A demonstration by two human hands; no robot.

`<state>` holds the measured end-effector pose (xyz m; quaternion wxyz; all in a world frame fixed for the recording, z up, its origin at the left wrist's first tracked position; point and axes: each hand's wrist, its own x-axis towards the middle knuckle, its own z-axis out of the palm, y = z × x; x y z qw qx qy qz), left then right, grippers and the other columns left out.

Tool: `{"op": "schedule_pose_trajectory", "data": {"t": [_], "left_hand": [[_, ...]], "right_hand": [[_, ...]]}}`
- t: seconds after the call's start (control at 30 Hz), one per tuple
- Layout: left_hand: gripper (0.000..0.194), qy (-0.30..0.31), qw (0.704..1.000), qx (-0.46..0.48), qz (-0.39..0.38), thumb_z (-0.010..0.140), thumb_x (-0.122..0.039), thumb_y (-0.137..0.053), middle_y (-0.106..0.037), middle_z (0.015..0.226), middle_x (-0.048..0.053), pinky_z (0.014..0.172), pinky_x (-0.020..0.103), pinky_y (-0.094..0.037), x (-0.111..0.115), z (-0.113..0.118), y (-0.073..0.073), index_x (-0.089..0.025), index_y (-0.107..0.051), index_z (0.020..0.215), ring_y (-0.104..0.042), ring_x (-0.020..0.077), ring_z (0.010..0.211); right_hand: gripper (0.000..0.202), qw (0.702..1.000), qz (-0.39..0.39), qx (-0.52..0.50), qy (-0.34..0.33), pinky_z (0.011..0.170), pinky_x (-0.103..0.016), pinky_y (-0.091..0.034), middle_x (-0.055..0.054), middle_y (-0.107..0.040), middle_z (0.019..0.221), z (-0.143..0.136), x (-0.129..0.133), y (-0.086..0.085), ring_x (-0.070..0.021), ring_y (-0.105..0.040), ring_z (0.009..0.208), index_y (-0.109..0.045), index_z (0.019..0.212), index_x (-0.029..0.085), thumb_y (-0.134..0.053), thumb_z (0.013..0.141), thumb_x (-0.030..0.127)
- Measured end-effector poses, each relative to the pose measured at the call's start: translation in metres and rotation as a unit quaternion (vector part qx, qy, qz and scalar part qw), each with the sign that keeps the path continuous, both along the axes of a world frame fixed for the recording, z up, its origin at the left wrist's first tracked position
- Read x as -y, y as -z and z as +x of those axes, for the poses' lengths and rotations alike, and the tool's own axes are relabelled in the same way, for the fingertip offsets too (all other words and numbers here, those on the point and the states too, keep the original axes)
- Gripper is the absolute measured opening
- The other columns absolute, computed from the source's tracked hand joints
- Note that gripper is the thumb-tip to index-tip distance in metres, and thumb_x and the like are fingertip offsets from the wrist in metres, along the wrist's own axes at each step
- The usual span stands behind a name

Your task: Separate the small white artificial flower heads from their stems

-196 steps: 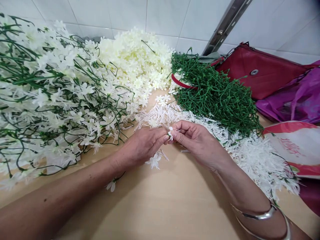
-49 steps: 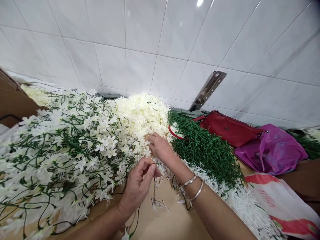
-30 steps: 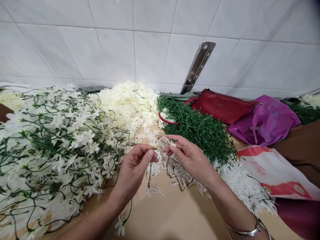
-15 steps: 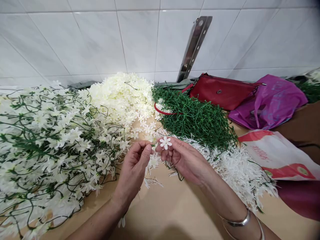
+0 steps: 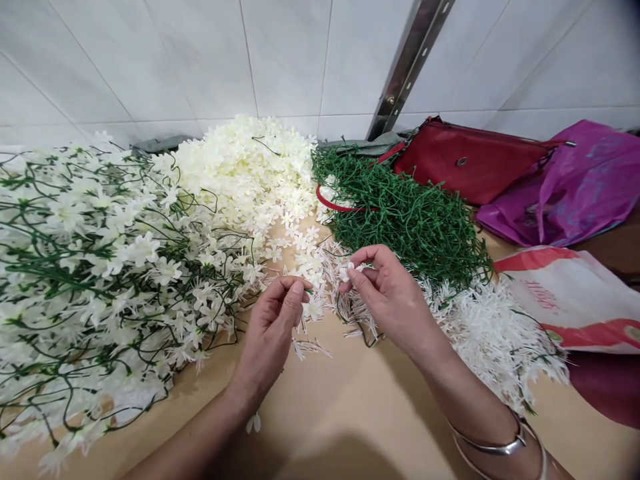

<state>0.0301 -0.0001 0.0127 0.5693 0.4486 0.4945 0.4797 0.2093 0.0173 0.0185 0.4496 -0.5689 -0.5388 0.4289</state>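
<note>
Between the thumb and fingers of my right hand (image 5: pixel 387 290) is a small white artificial flower (image 5: pixel 345 271), its petals partly covered. My left hand (image 5: pixel 275 320) is closed in a pinch at the same height, a short way to the left. A bit of green stem (image 5: pixel 309 291) pokes out at its fingertips; the rest of that stem is mostly hidden. Loose white petal pieces (image 5: pixel 300 243) lie on the table just behind both hands. Thin white stamen strands (image 5: pixel 493 327) are heaped to the right, under and beside my right forearm.
Stemmed white flowers (image 5: pixel 135 267) fill the left side. Behind are a cream petal heap (image 5: pixel 245 160) and a green stem pile (image 5: pixel 405 220). A red bag (image 5: pixel 465 160), a purple plastic bag (image 5: pixel 585 180) and a white-and-red bag (image 5: pixel 570 293) lie right. A metal bracket (image 5: pixel 407 67) stands against the tiled wall.
My hands have moved apart. The flower, earlier facing up open at my right fingers, is now pinched and partly covered. The view has tilted down a little.
</note>
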Motion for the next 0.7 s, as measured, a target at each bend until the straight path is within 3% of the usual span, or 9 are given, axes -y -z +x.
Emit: {"op": "schedule_pose_trajectory", "data": {"t": [0.13, 0.27, 0.43, 0.57, 0.7], "left_hand": [[0.024, 0.019, 0.999, -0.037, 0.024, 0.093, -0.042, -0.062, -0.053, 0.074, -0.001, 0.063, 0.024, -0.037, 0.001, 0.001, -0.001, -0.019, -0.067, 0.087, -0.042, 0.0128, 0.066], [0.026, 0.047, 0.995, -0.08, 0.031, 0.092, -0.043, -0.061, -0.059, 0.08, 0.001, 0.062, 0.025, -0.038, 0.002, 0.001, 0.002, -0.019, -0.069, 0.099, -0.047, 0.0143, 0.068], [0.035, 0.05, 0.992, -0.11, 0.039, 0.1, -0.047, -0.047, -0.05, 0.07, 0.0, 0.07, 0.026, -0.042, 0.004, -0.001, 0.002, -0.02, -0.07, 0.101, -0.055, 0.0176, 0.079], [0.03, 0.088, 0.993, -0.071, 0.036, 0.094, -0.048, -0.059, -0.054, 0.073, -0.001, 0.063, 0.025, -0.04, 0.004, 0.0, 0.004, -0.019, -0.067, 0.099, -0.048, 0.0138, 0.068], [0.035, 0.09, 0.996, -0.026, -0.005, 0.088, -0.052, -0.068, -0.051, 0.068, -0.002, 0.056, 0.023, -0.036, 0.001, 0.003, 0.007, -0.017, -0.065, 0.088, -0.041, 0.0111, 0.062]], "right_hand": [[0.006, 0.992, 0.078, 0.098, 0.01, 0.066, -0.029, -0.045, 0.002, -0.062, 0.077, -0.001, 0.002, -0.004, -0.0152, -0.06, 0.071, -0.058, 0.087, 0.024, -0.064, 0.09, 0.024], [0.01, 0.98, 0.145, 0.135, 0.002, 0.07, -0.029, -0.048, 0.001, -0.068, 0.077, -0.004, 0.004, -0.009, -0.0164, -0.061, 0.073, -0.065, 0.079, 0.024, -0.068, 0.088, 0.021], [0.007, 0.982, 0.146, 0.116, -0.026, 0.073, -0.029, -0.05, 0.001, -0.072, 0.081, -0.012, 0.008, -0.008, -0.0163, -0.064, 0.076, -0.069, 0.084, 0.024, -0.069, 0.09, 0.021], [0.008, 0.983, 0.154, 0.083, -0.059, 0.073, -0.029, -0.051, 0.001, -0.072, 0.081, -0.016, 0.011, -0.005, -0.0158, -0.065, 0.076, -0.071, 0.085, 0.024, -0.068, 0.091, 0.023], [0.005, 0.99, 0.128, 0.052, -0.041, 0.074, -0.029, -0.052, 0.0, -0.074, 0.083, -0.017, 0.012, -0.005, -0.0162, -0.067, 0.078, -0.072, 0.089, 0.024, -0.067, 0.091, 0.024]]}}
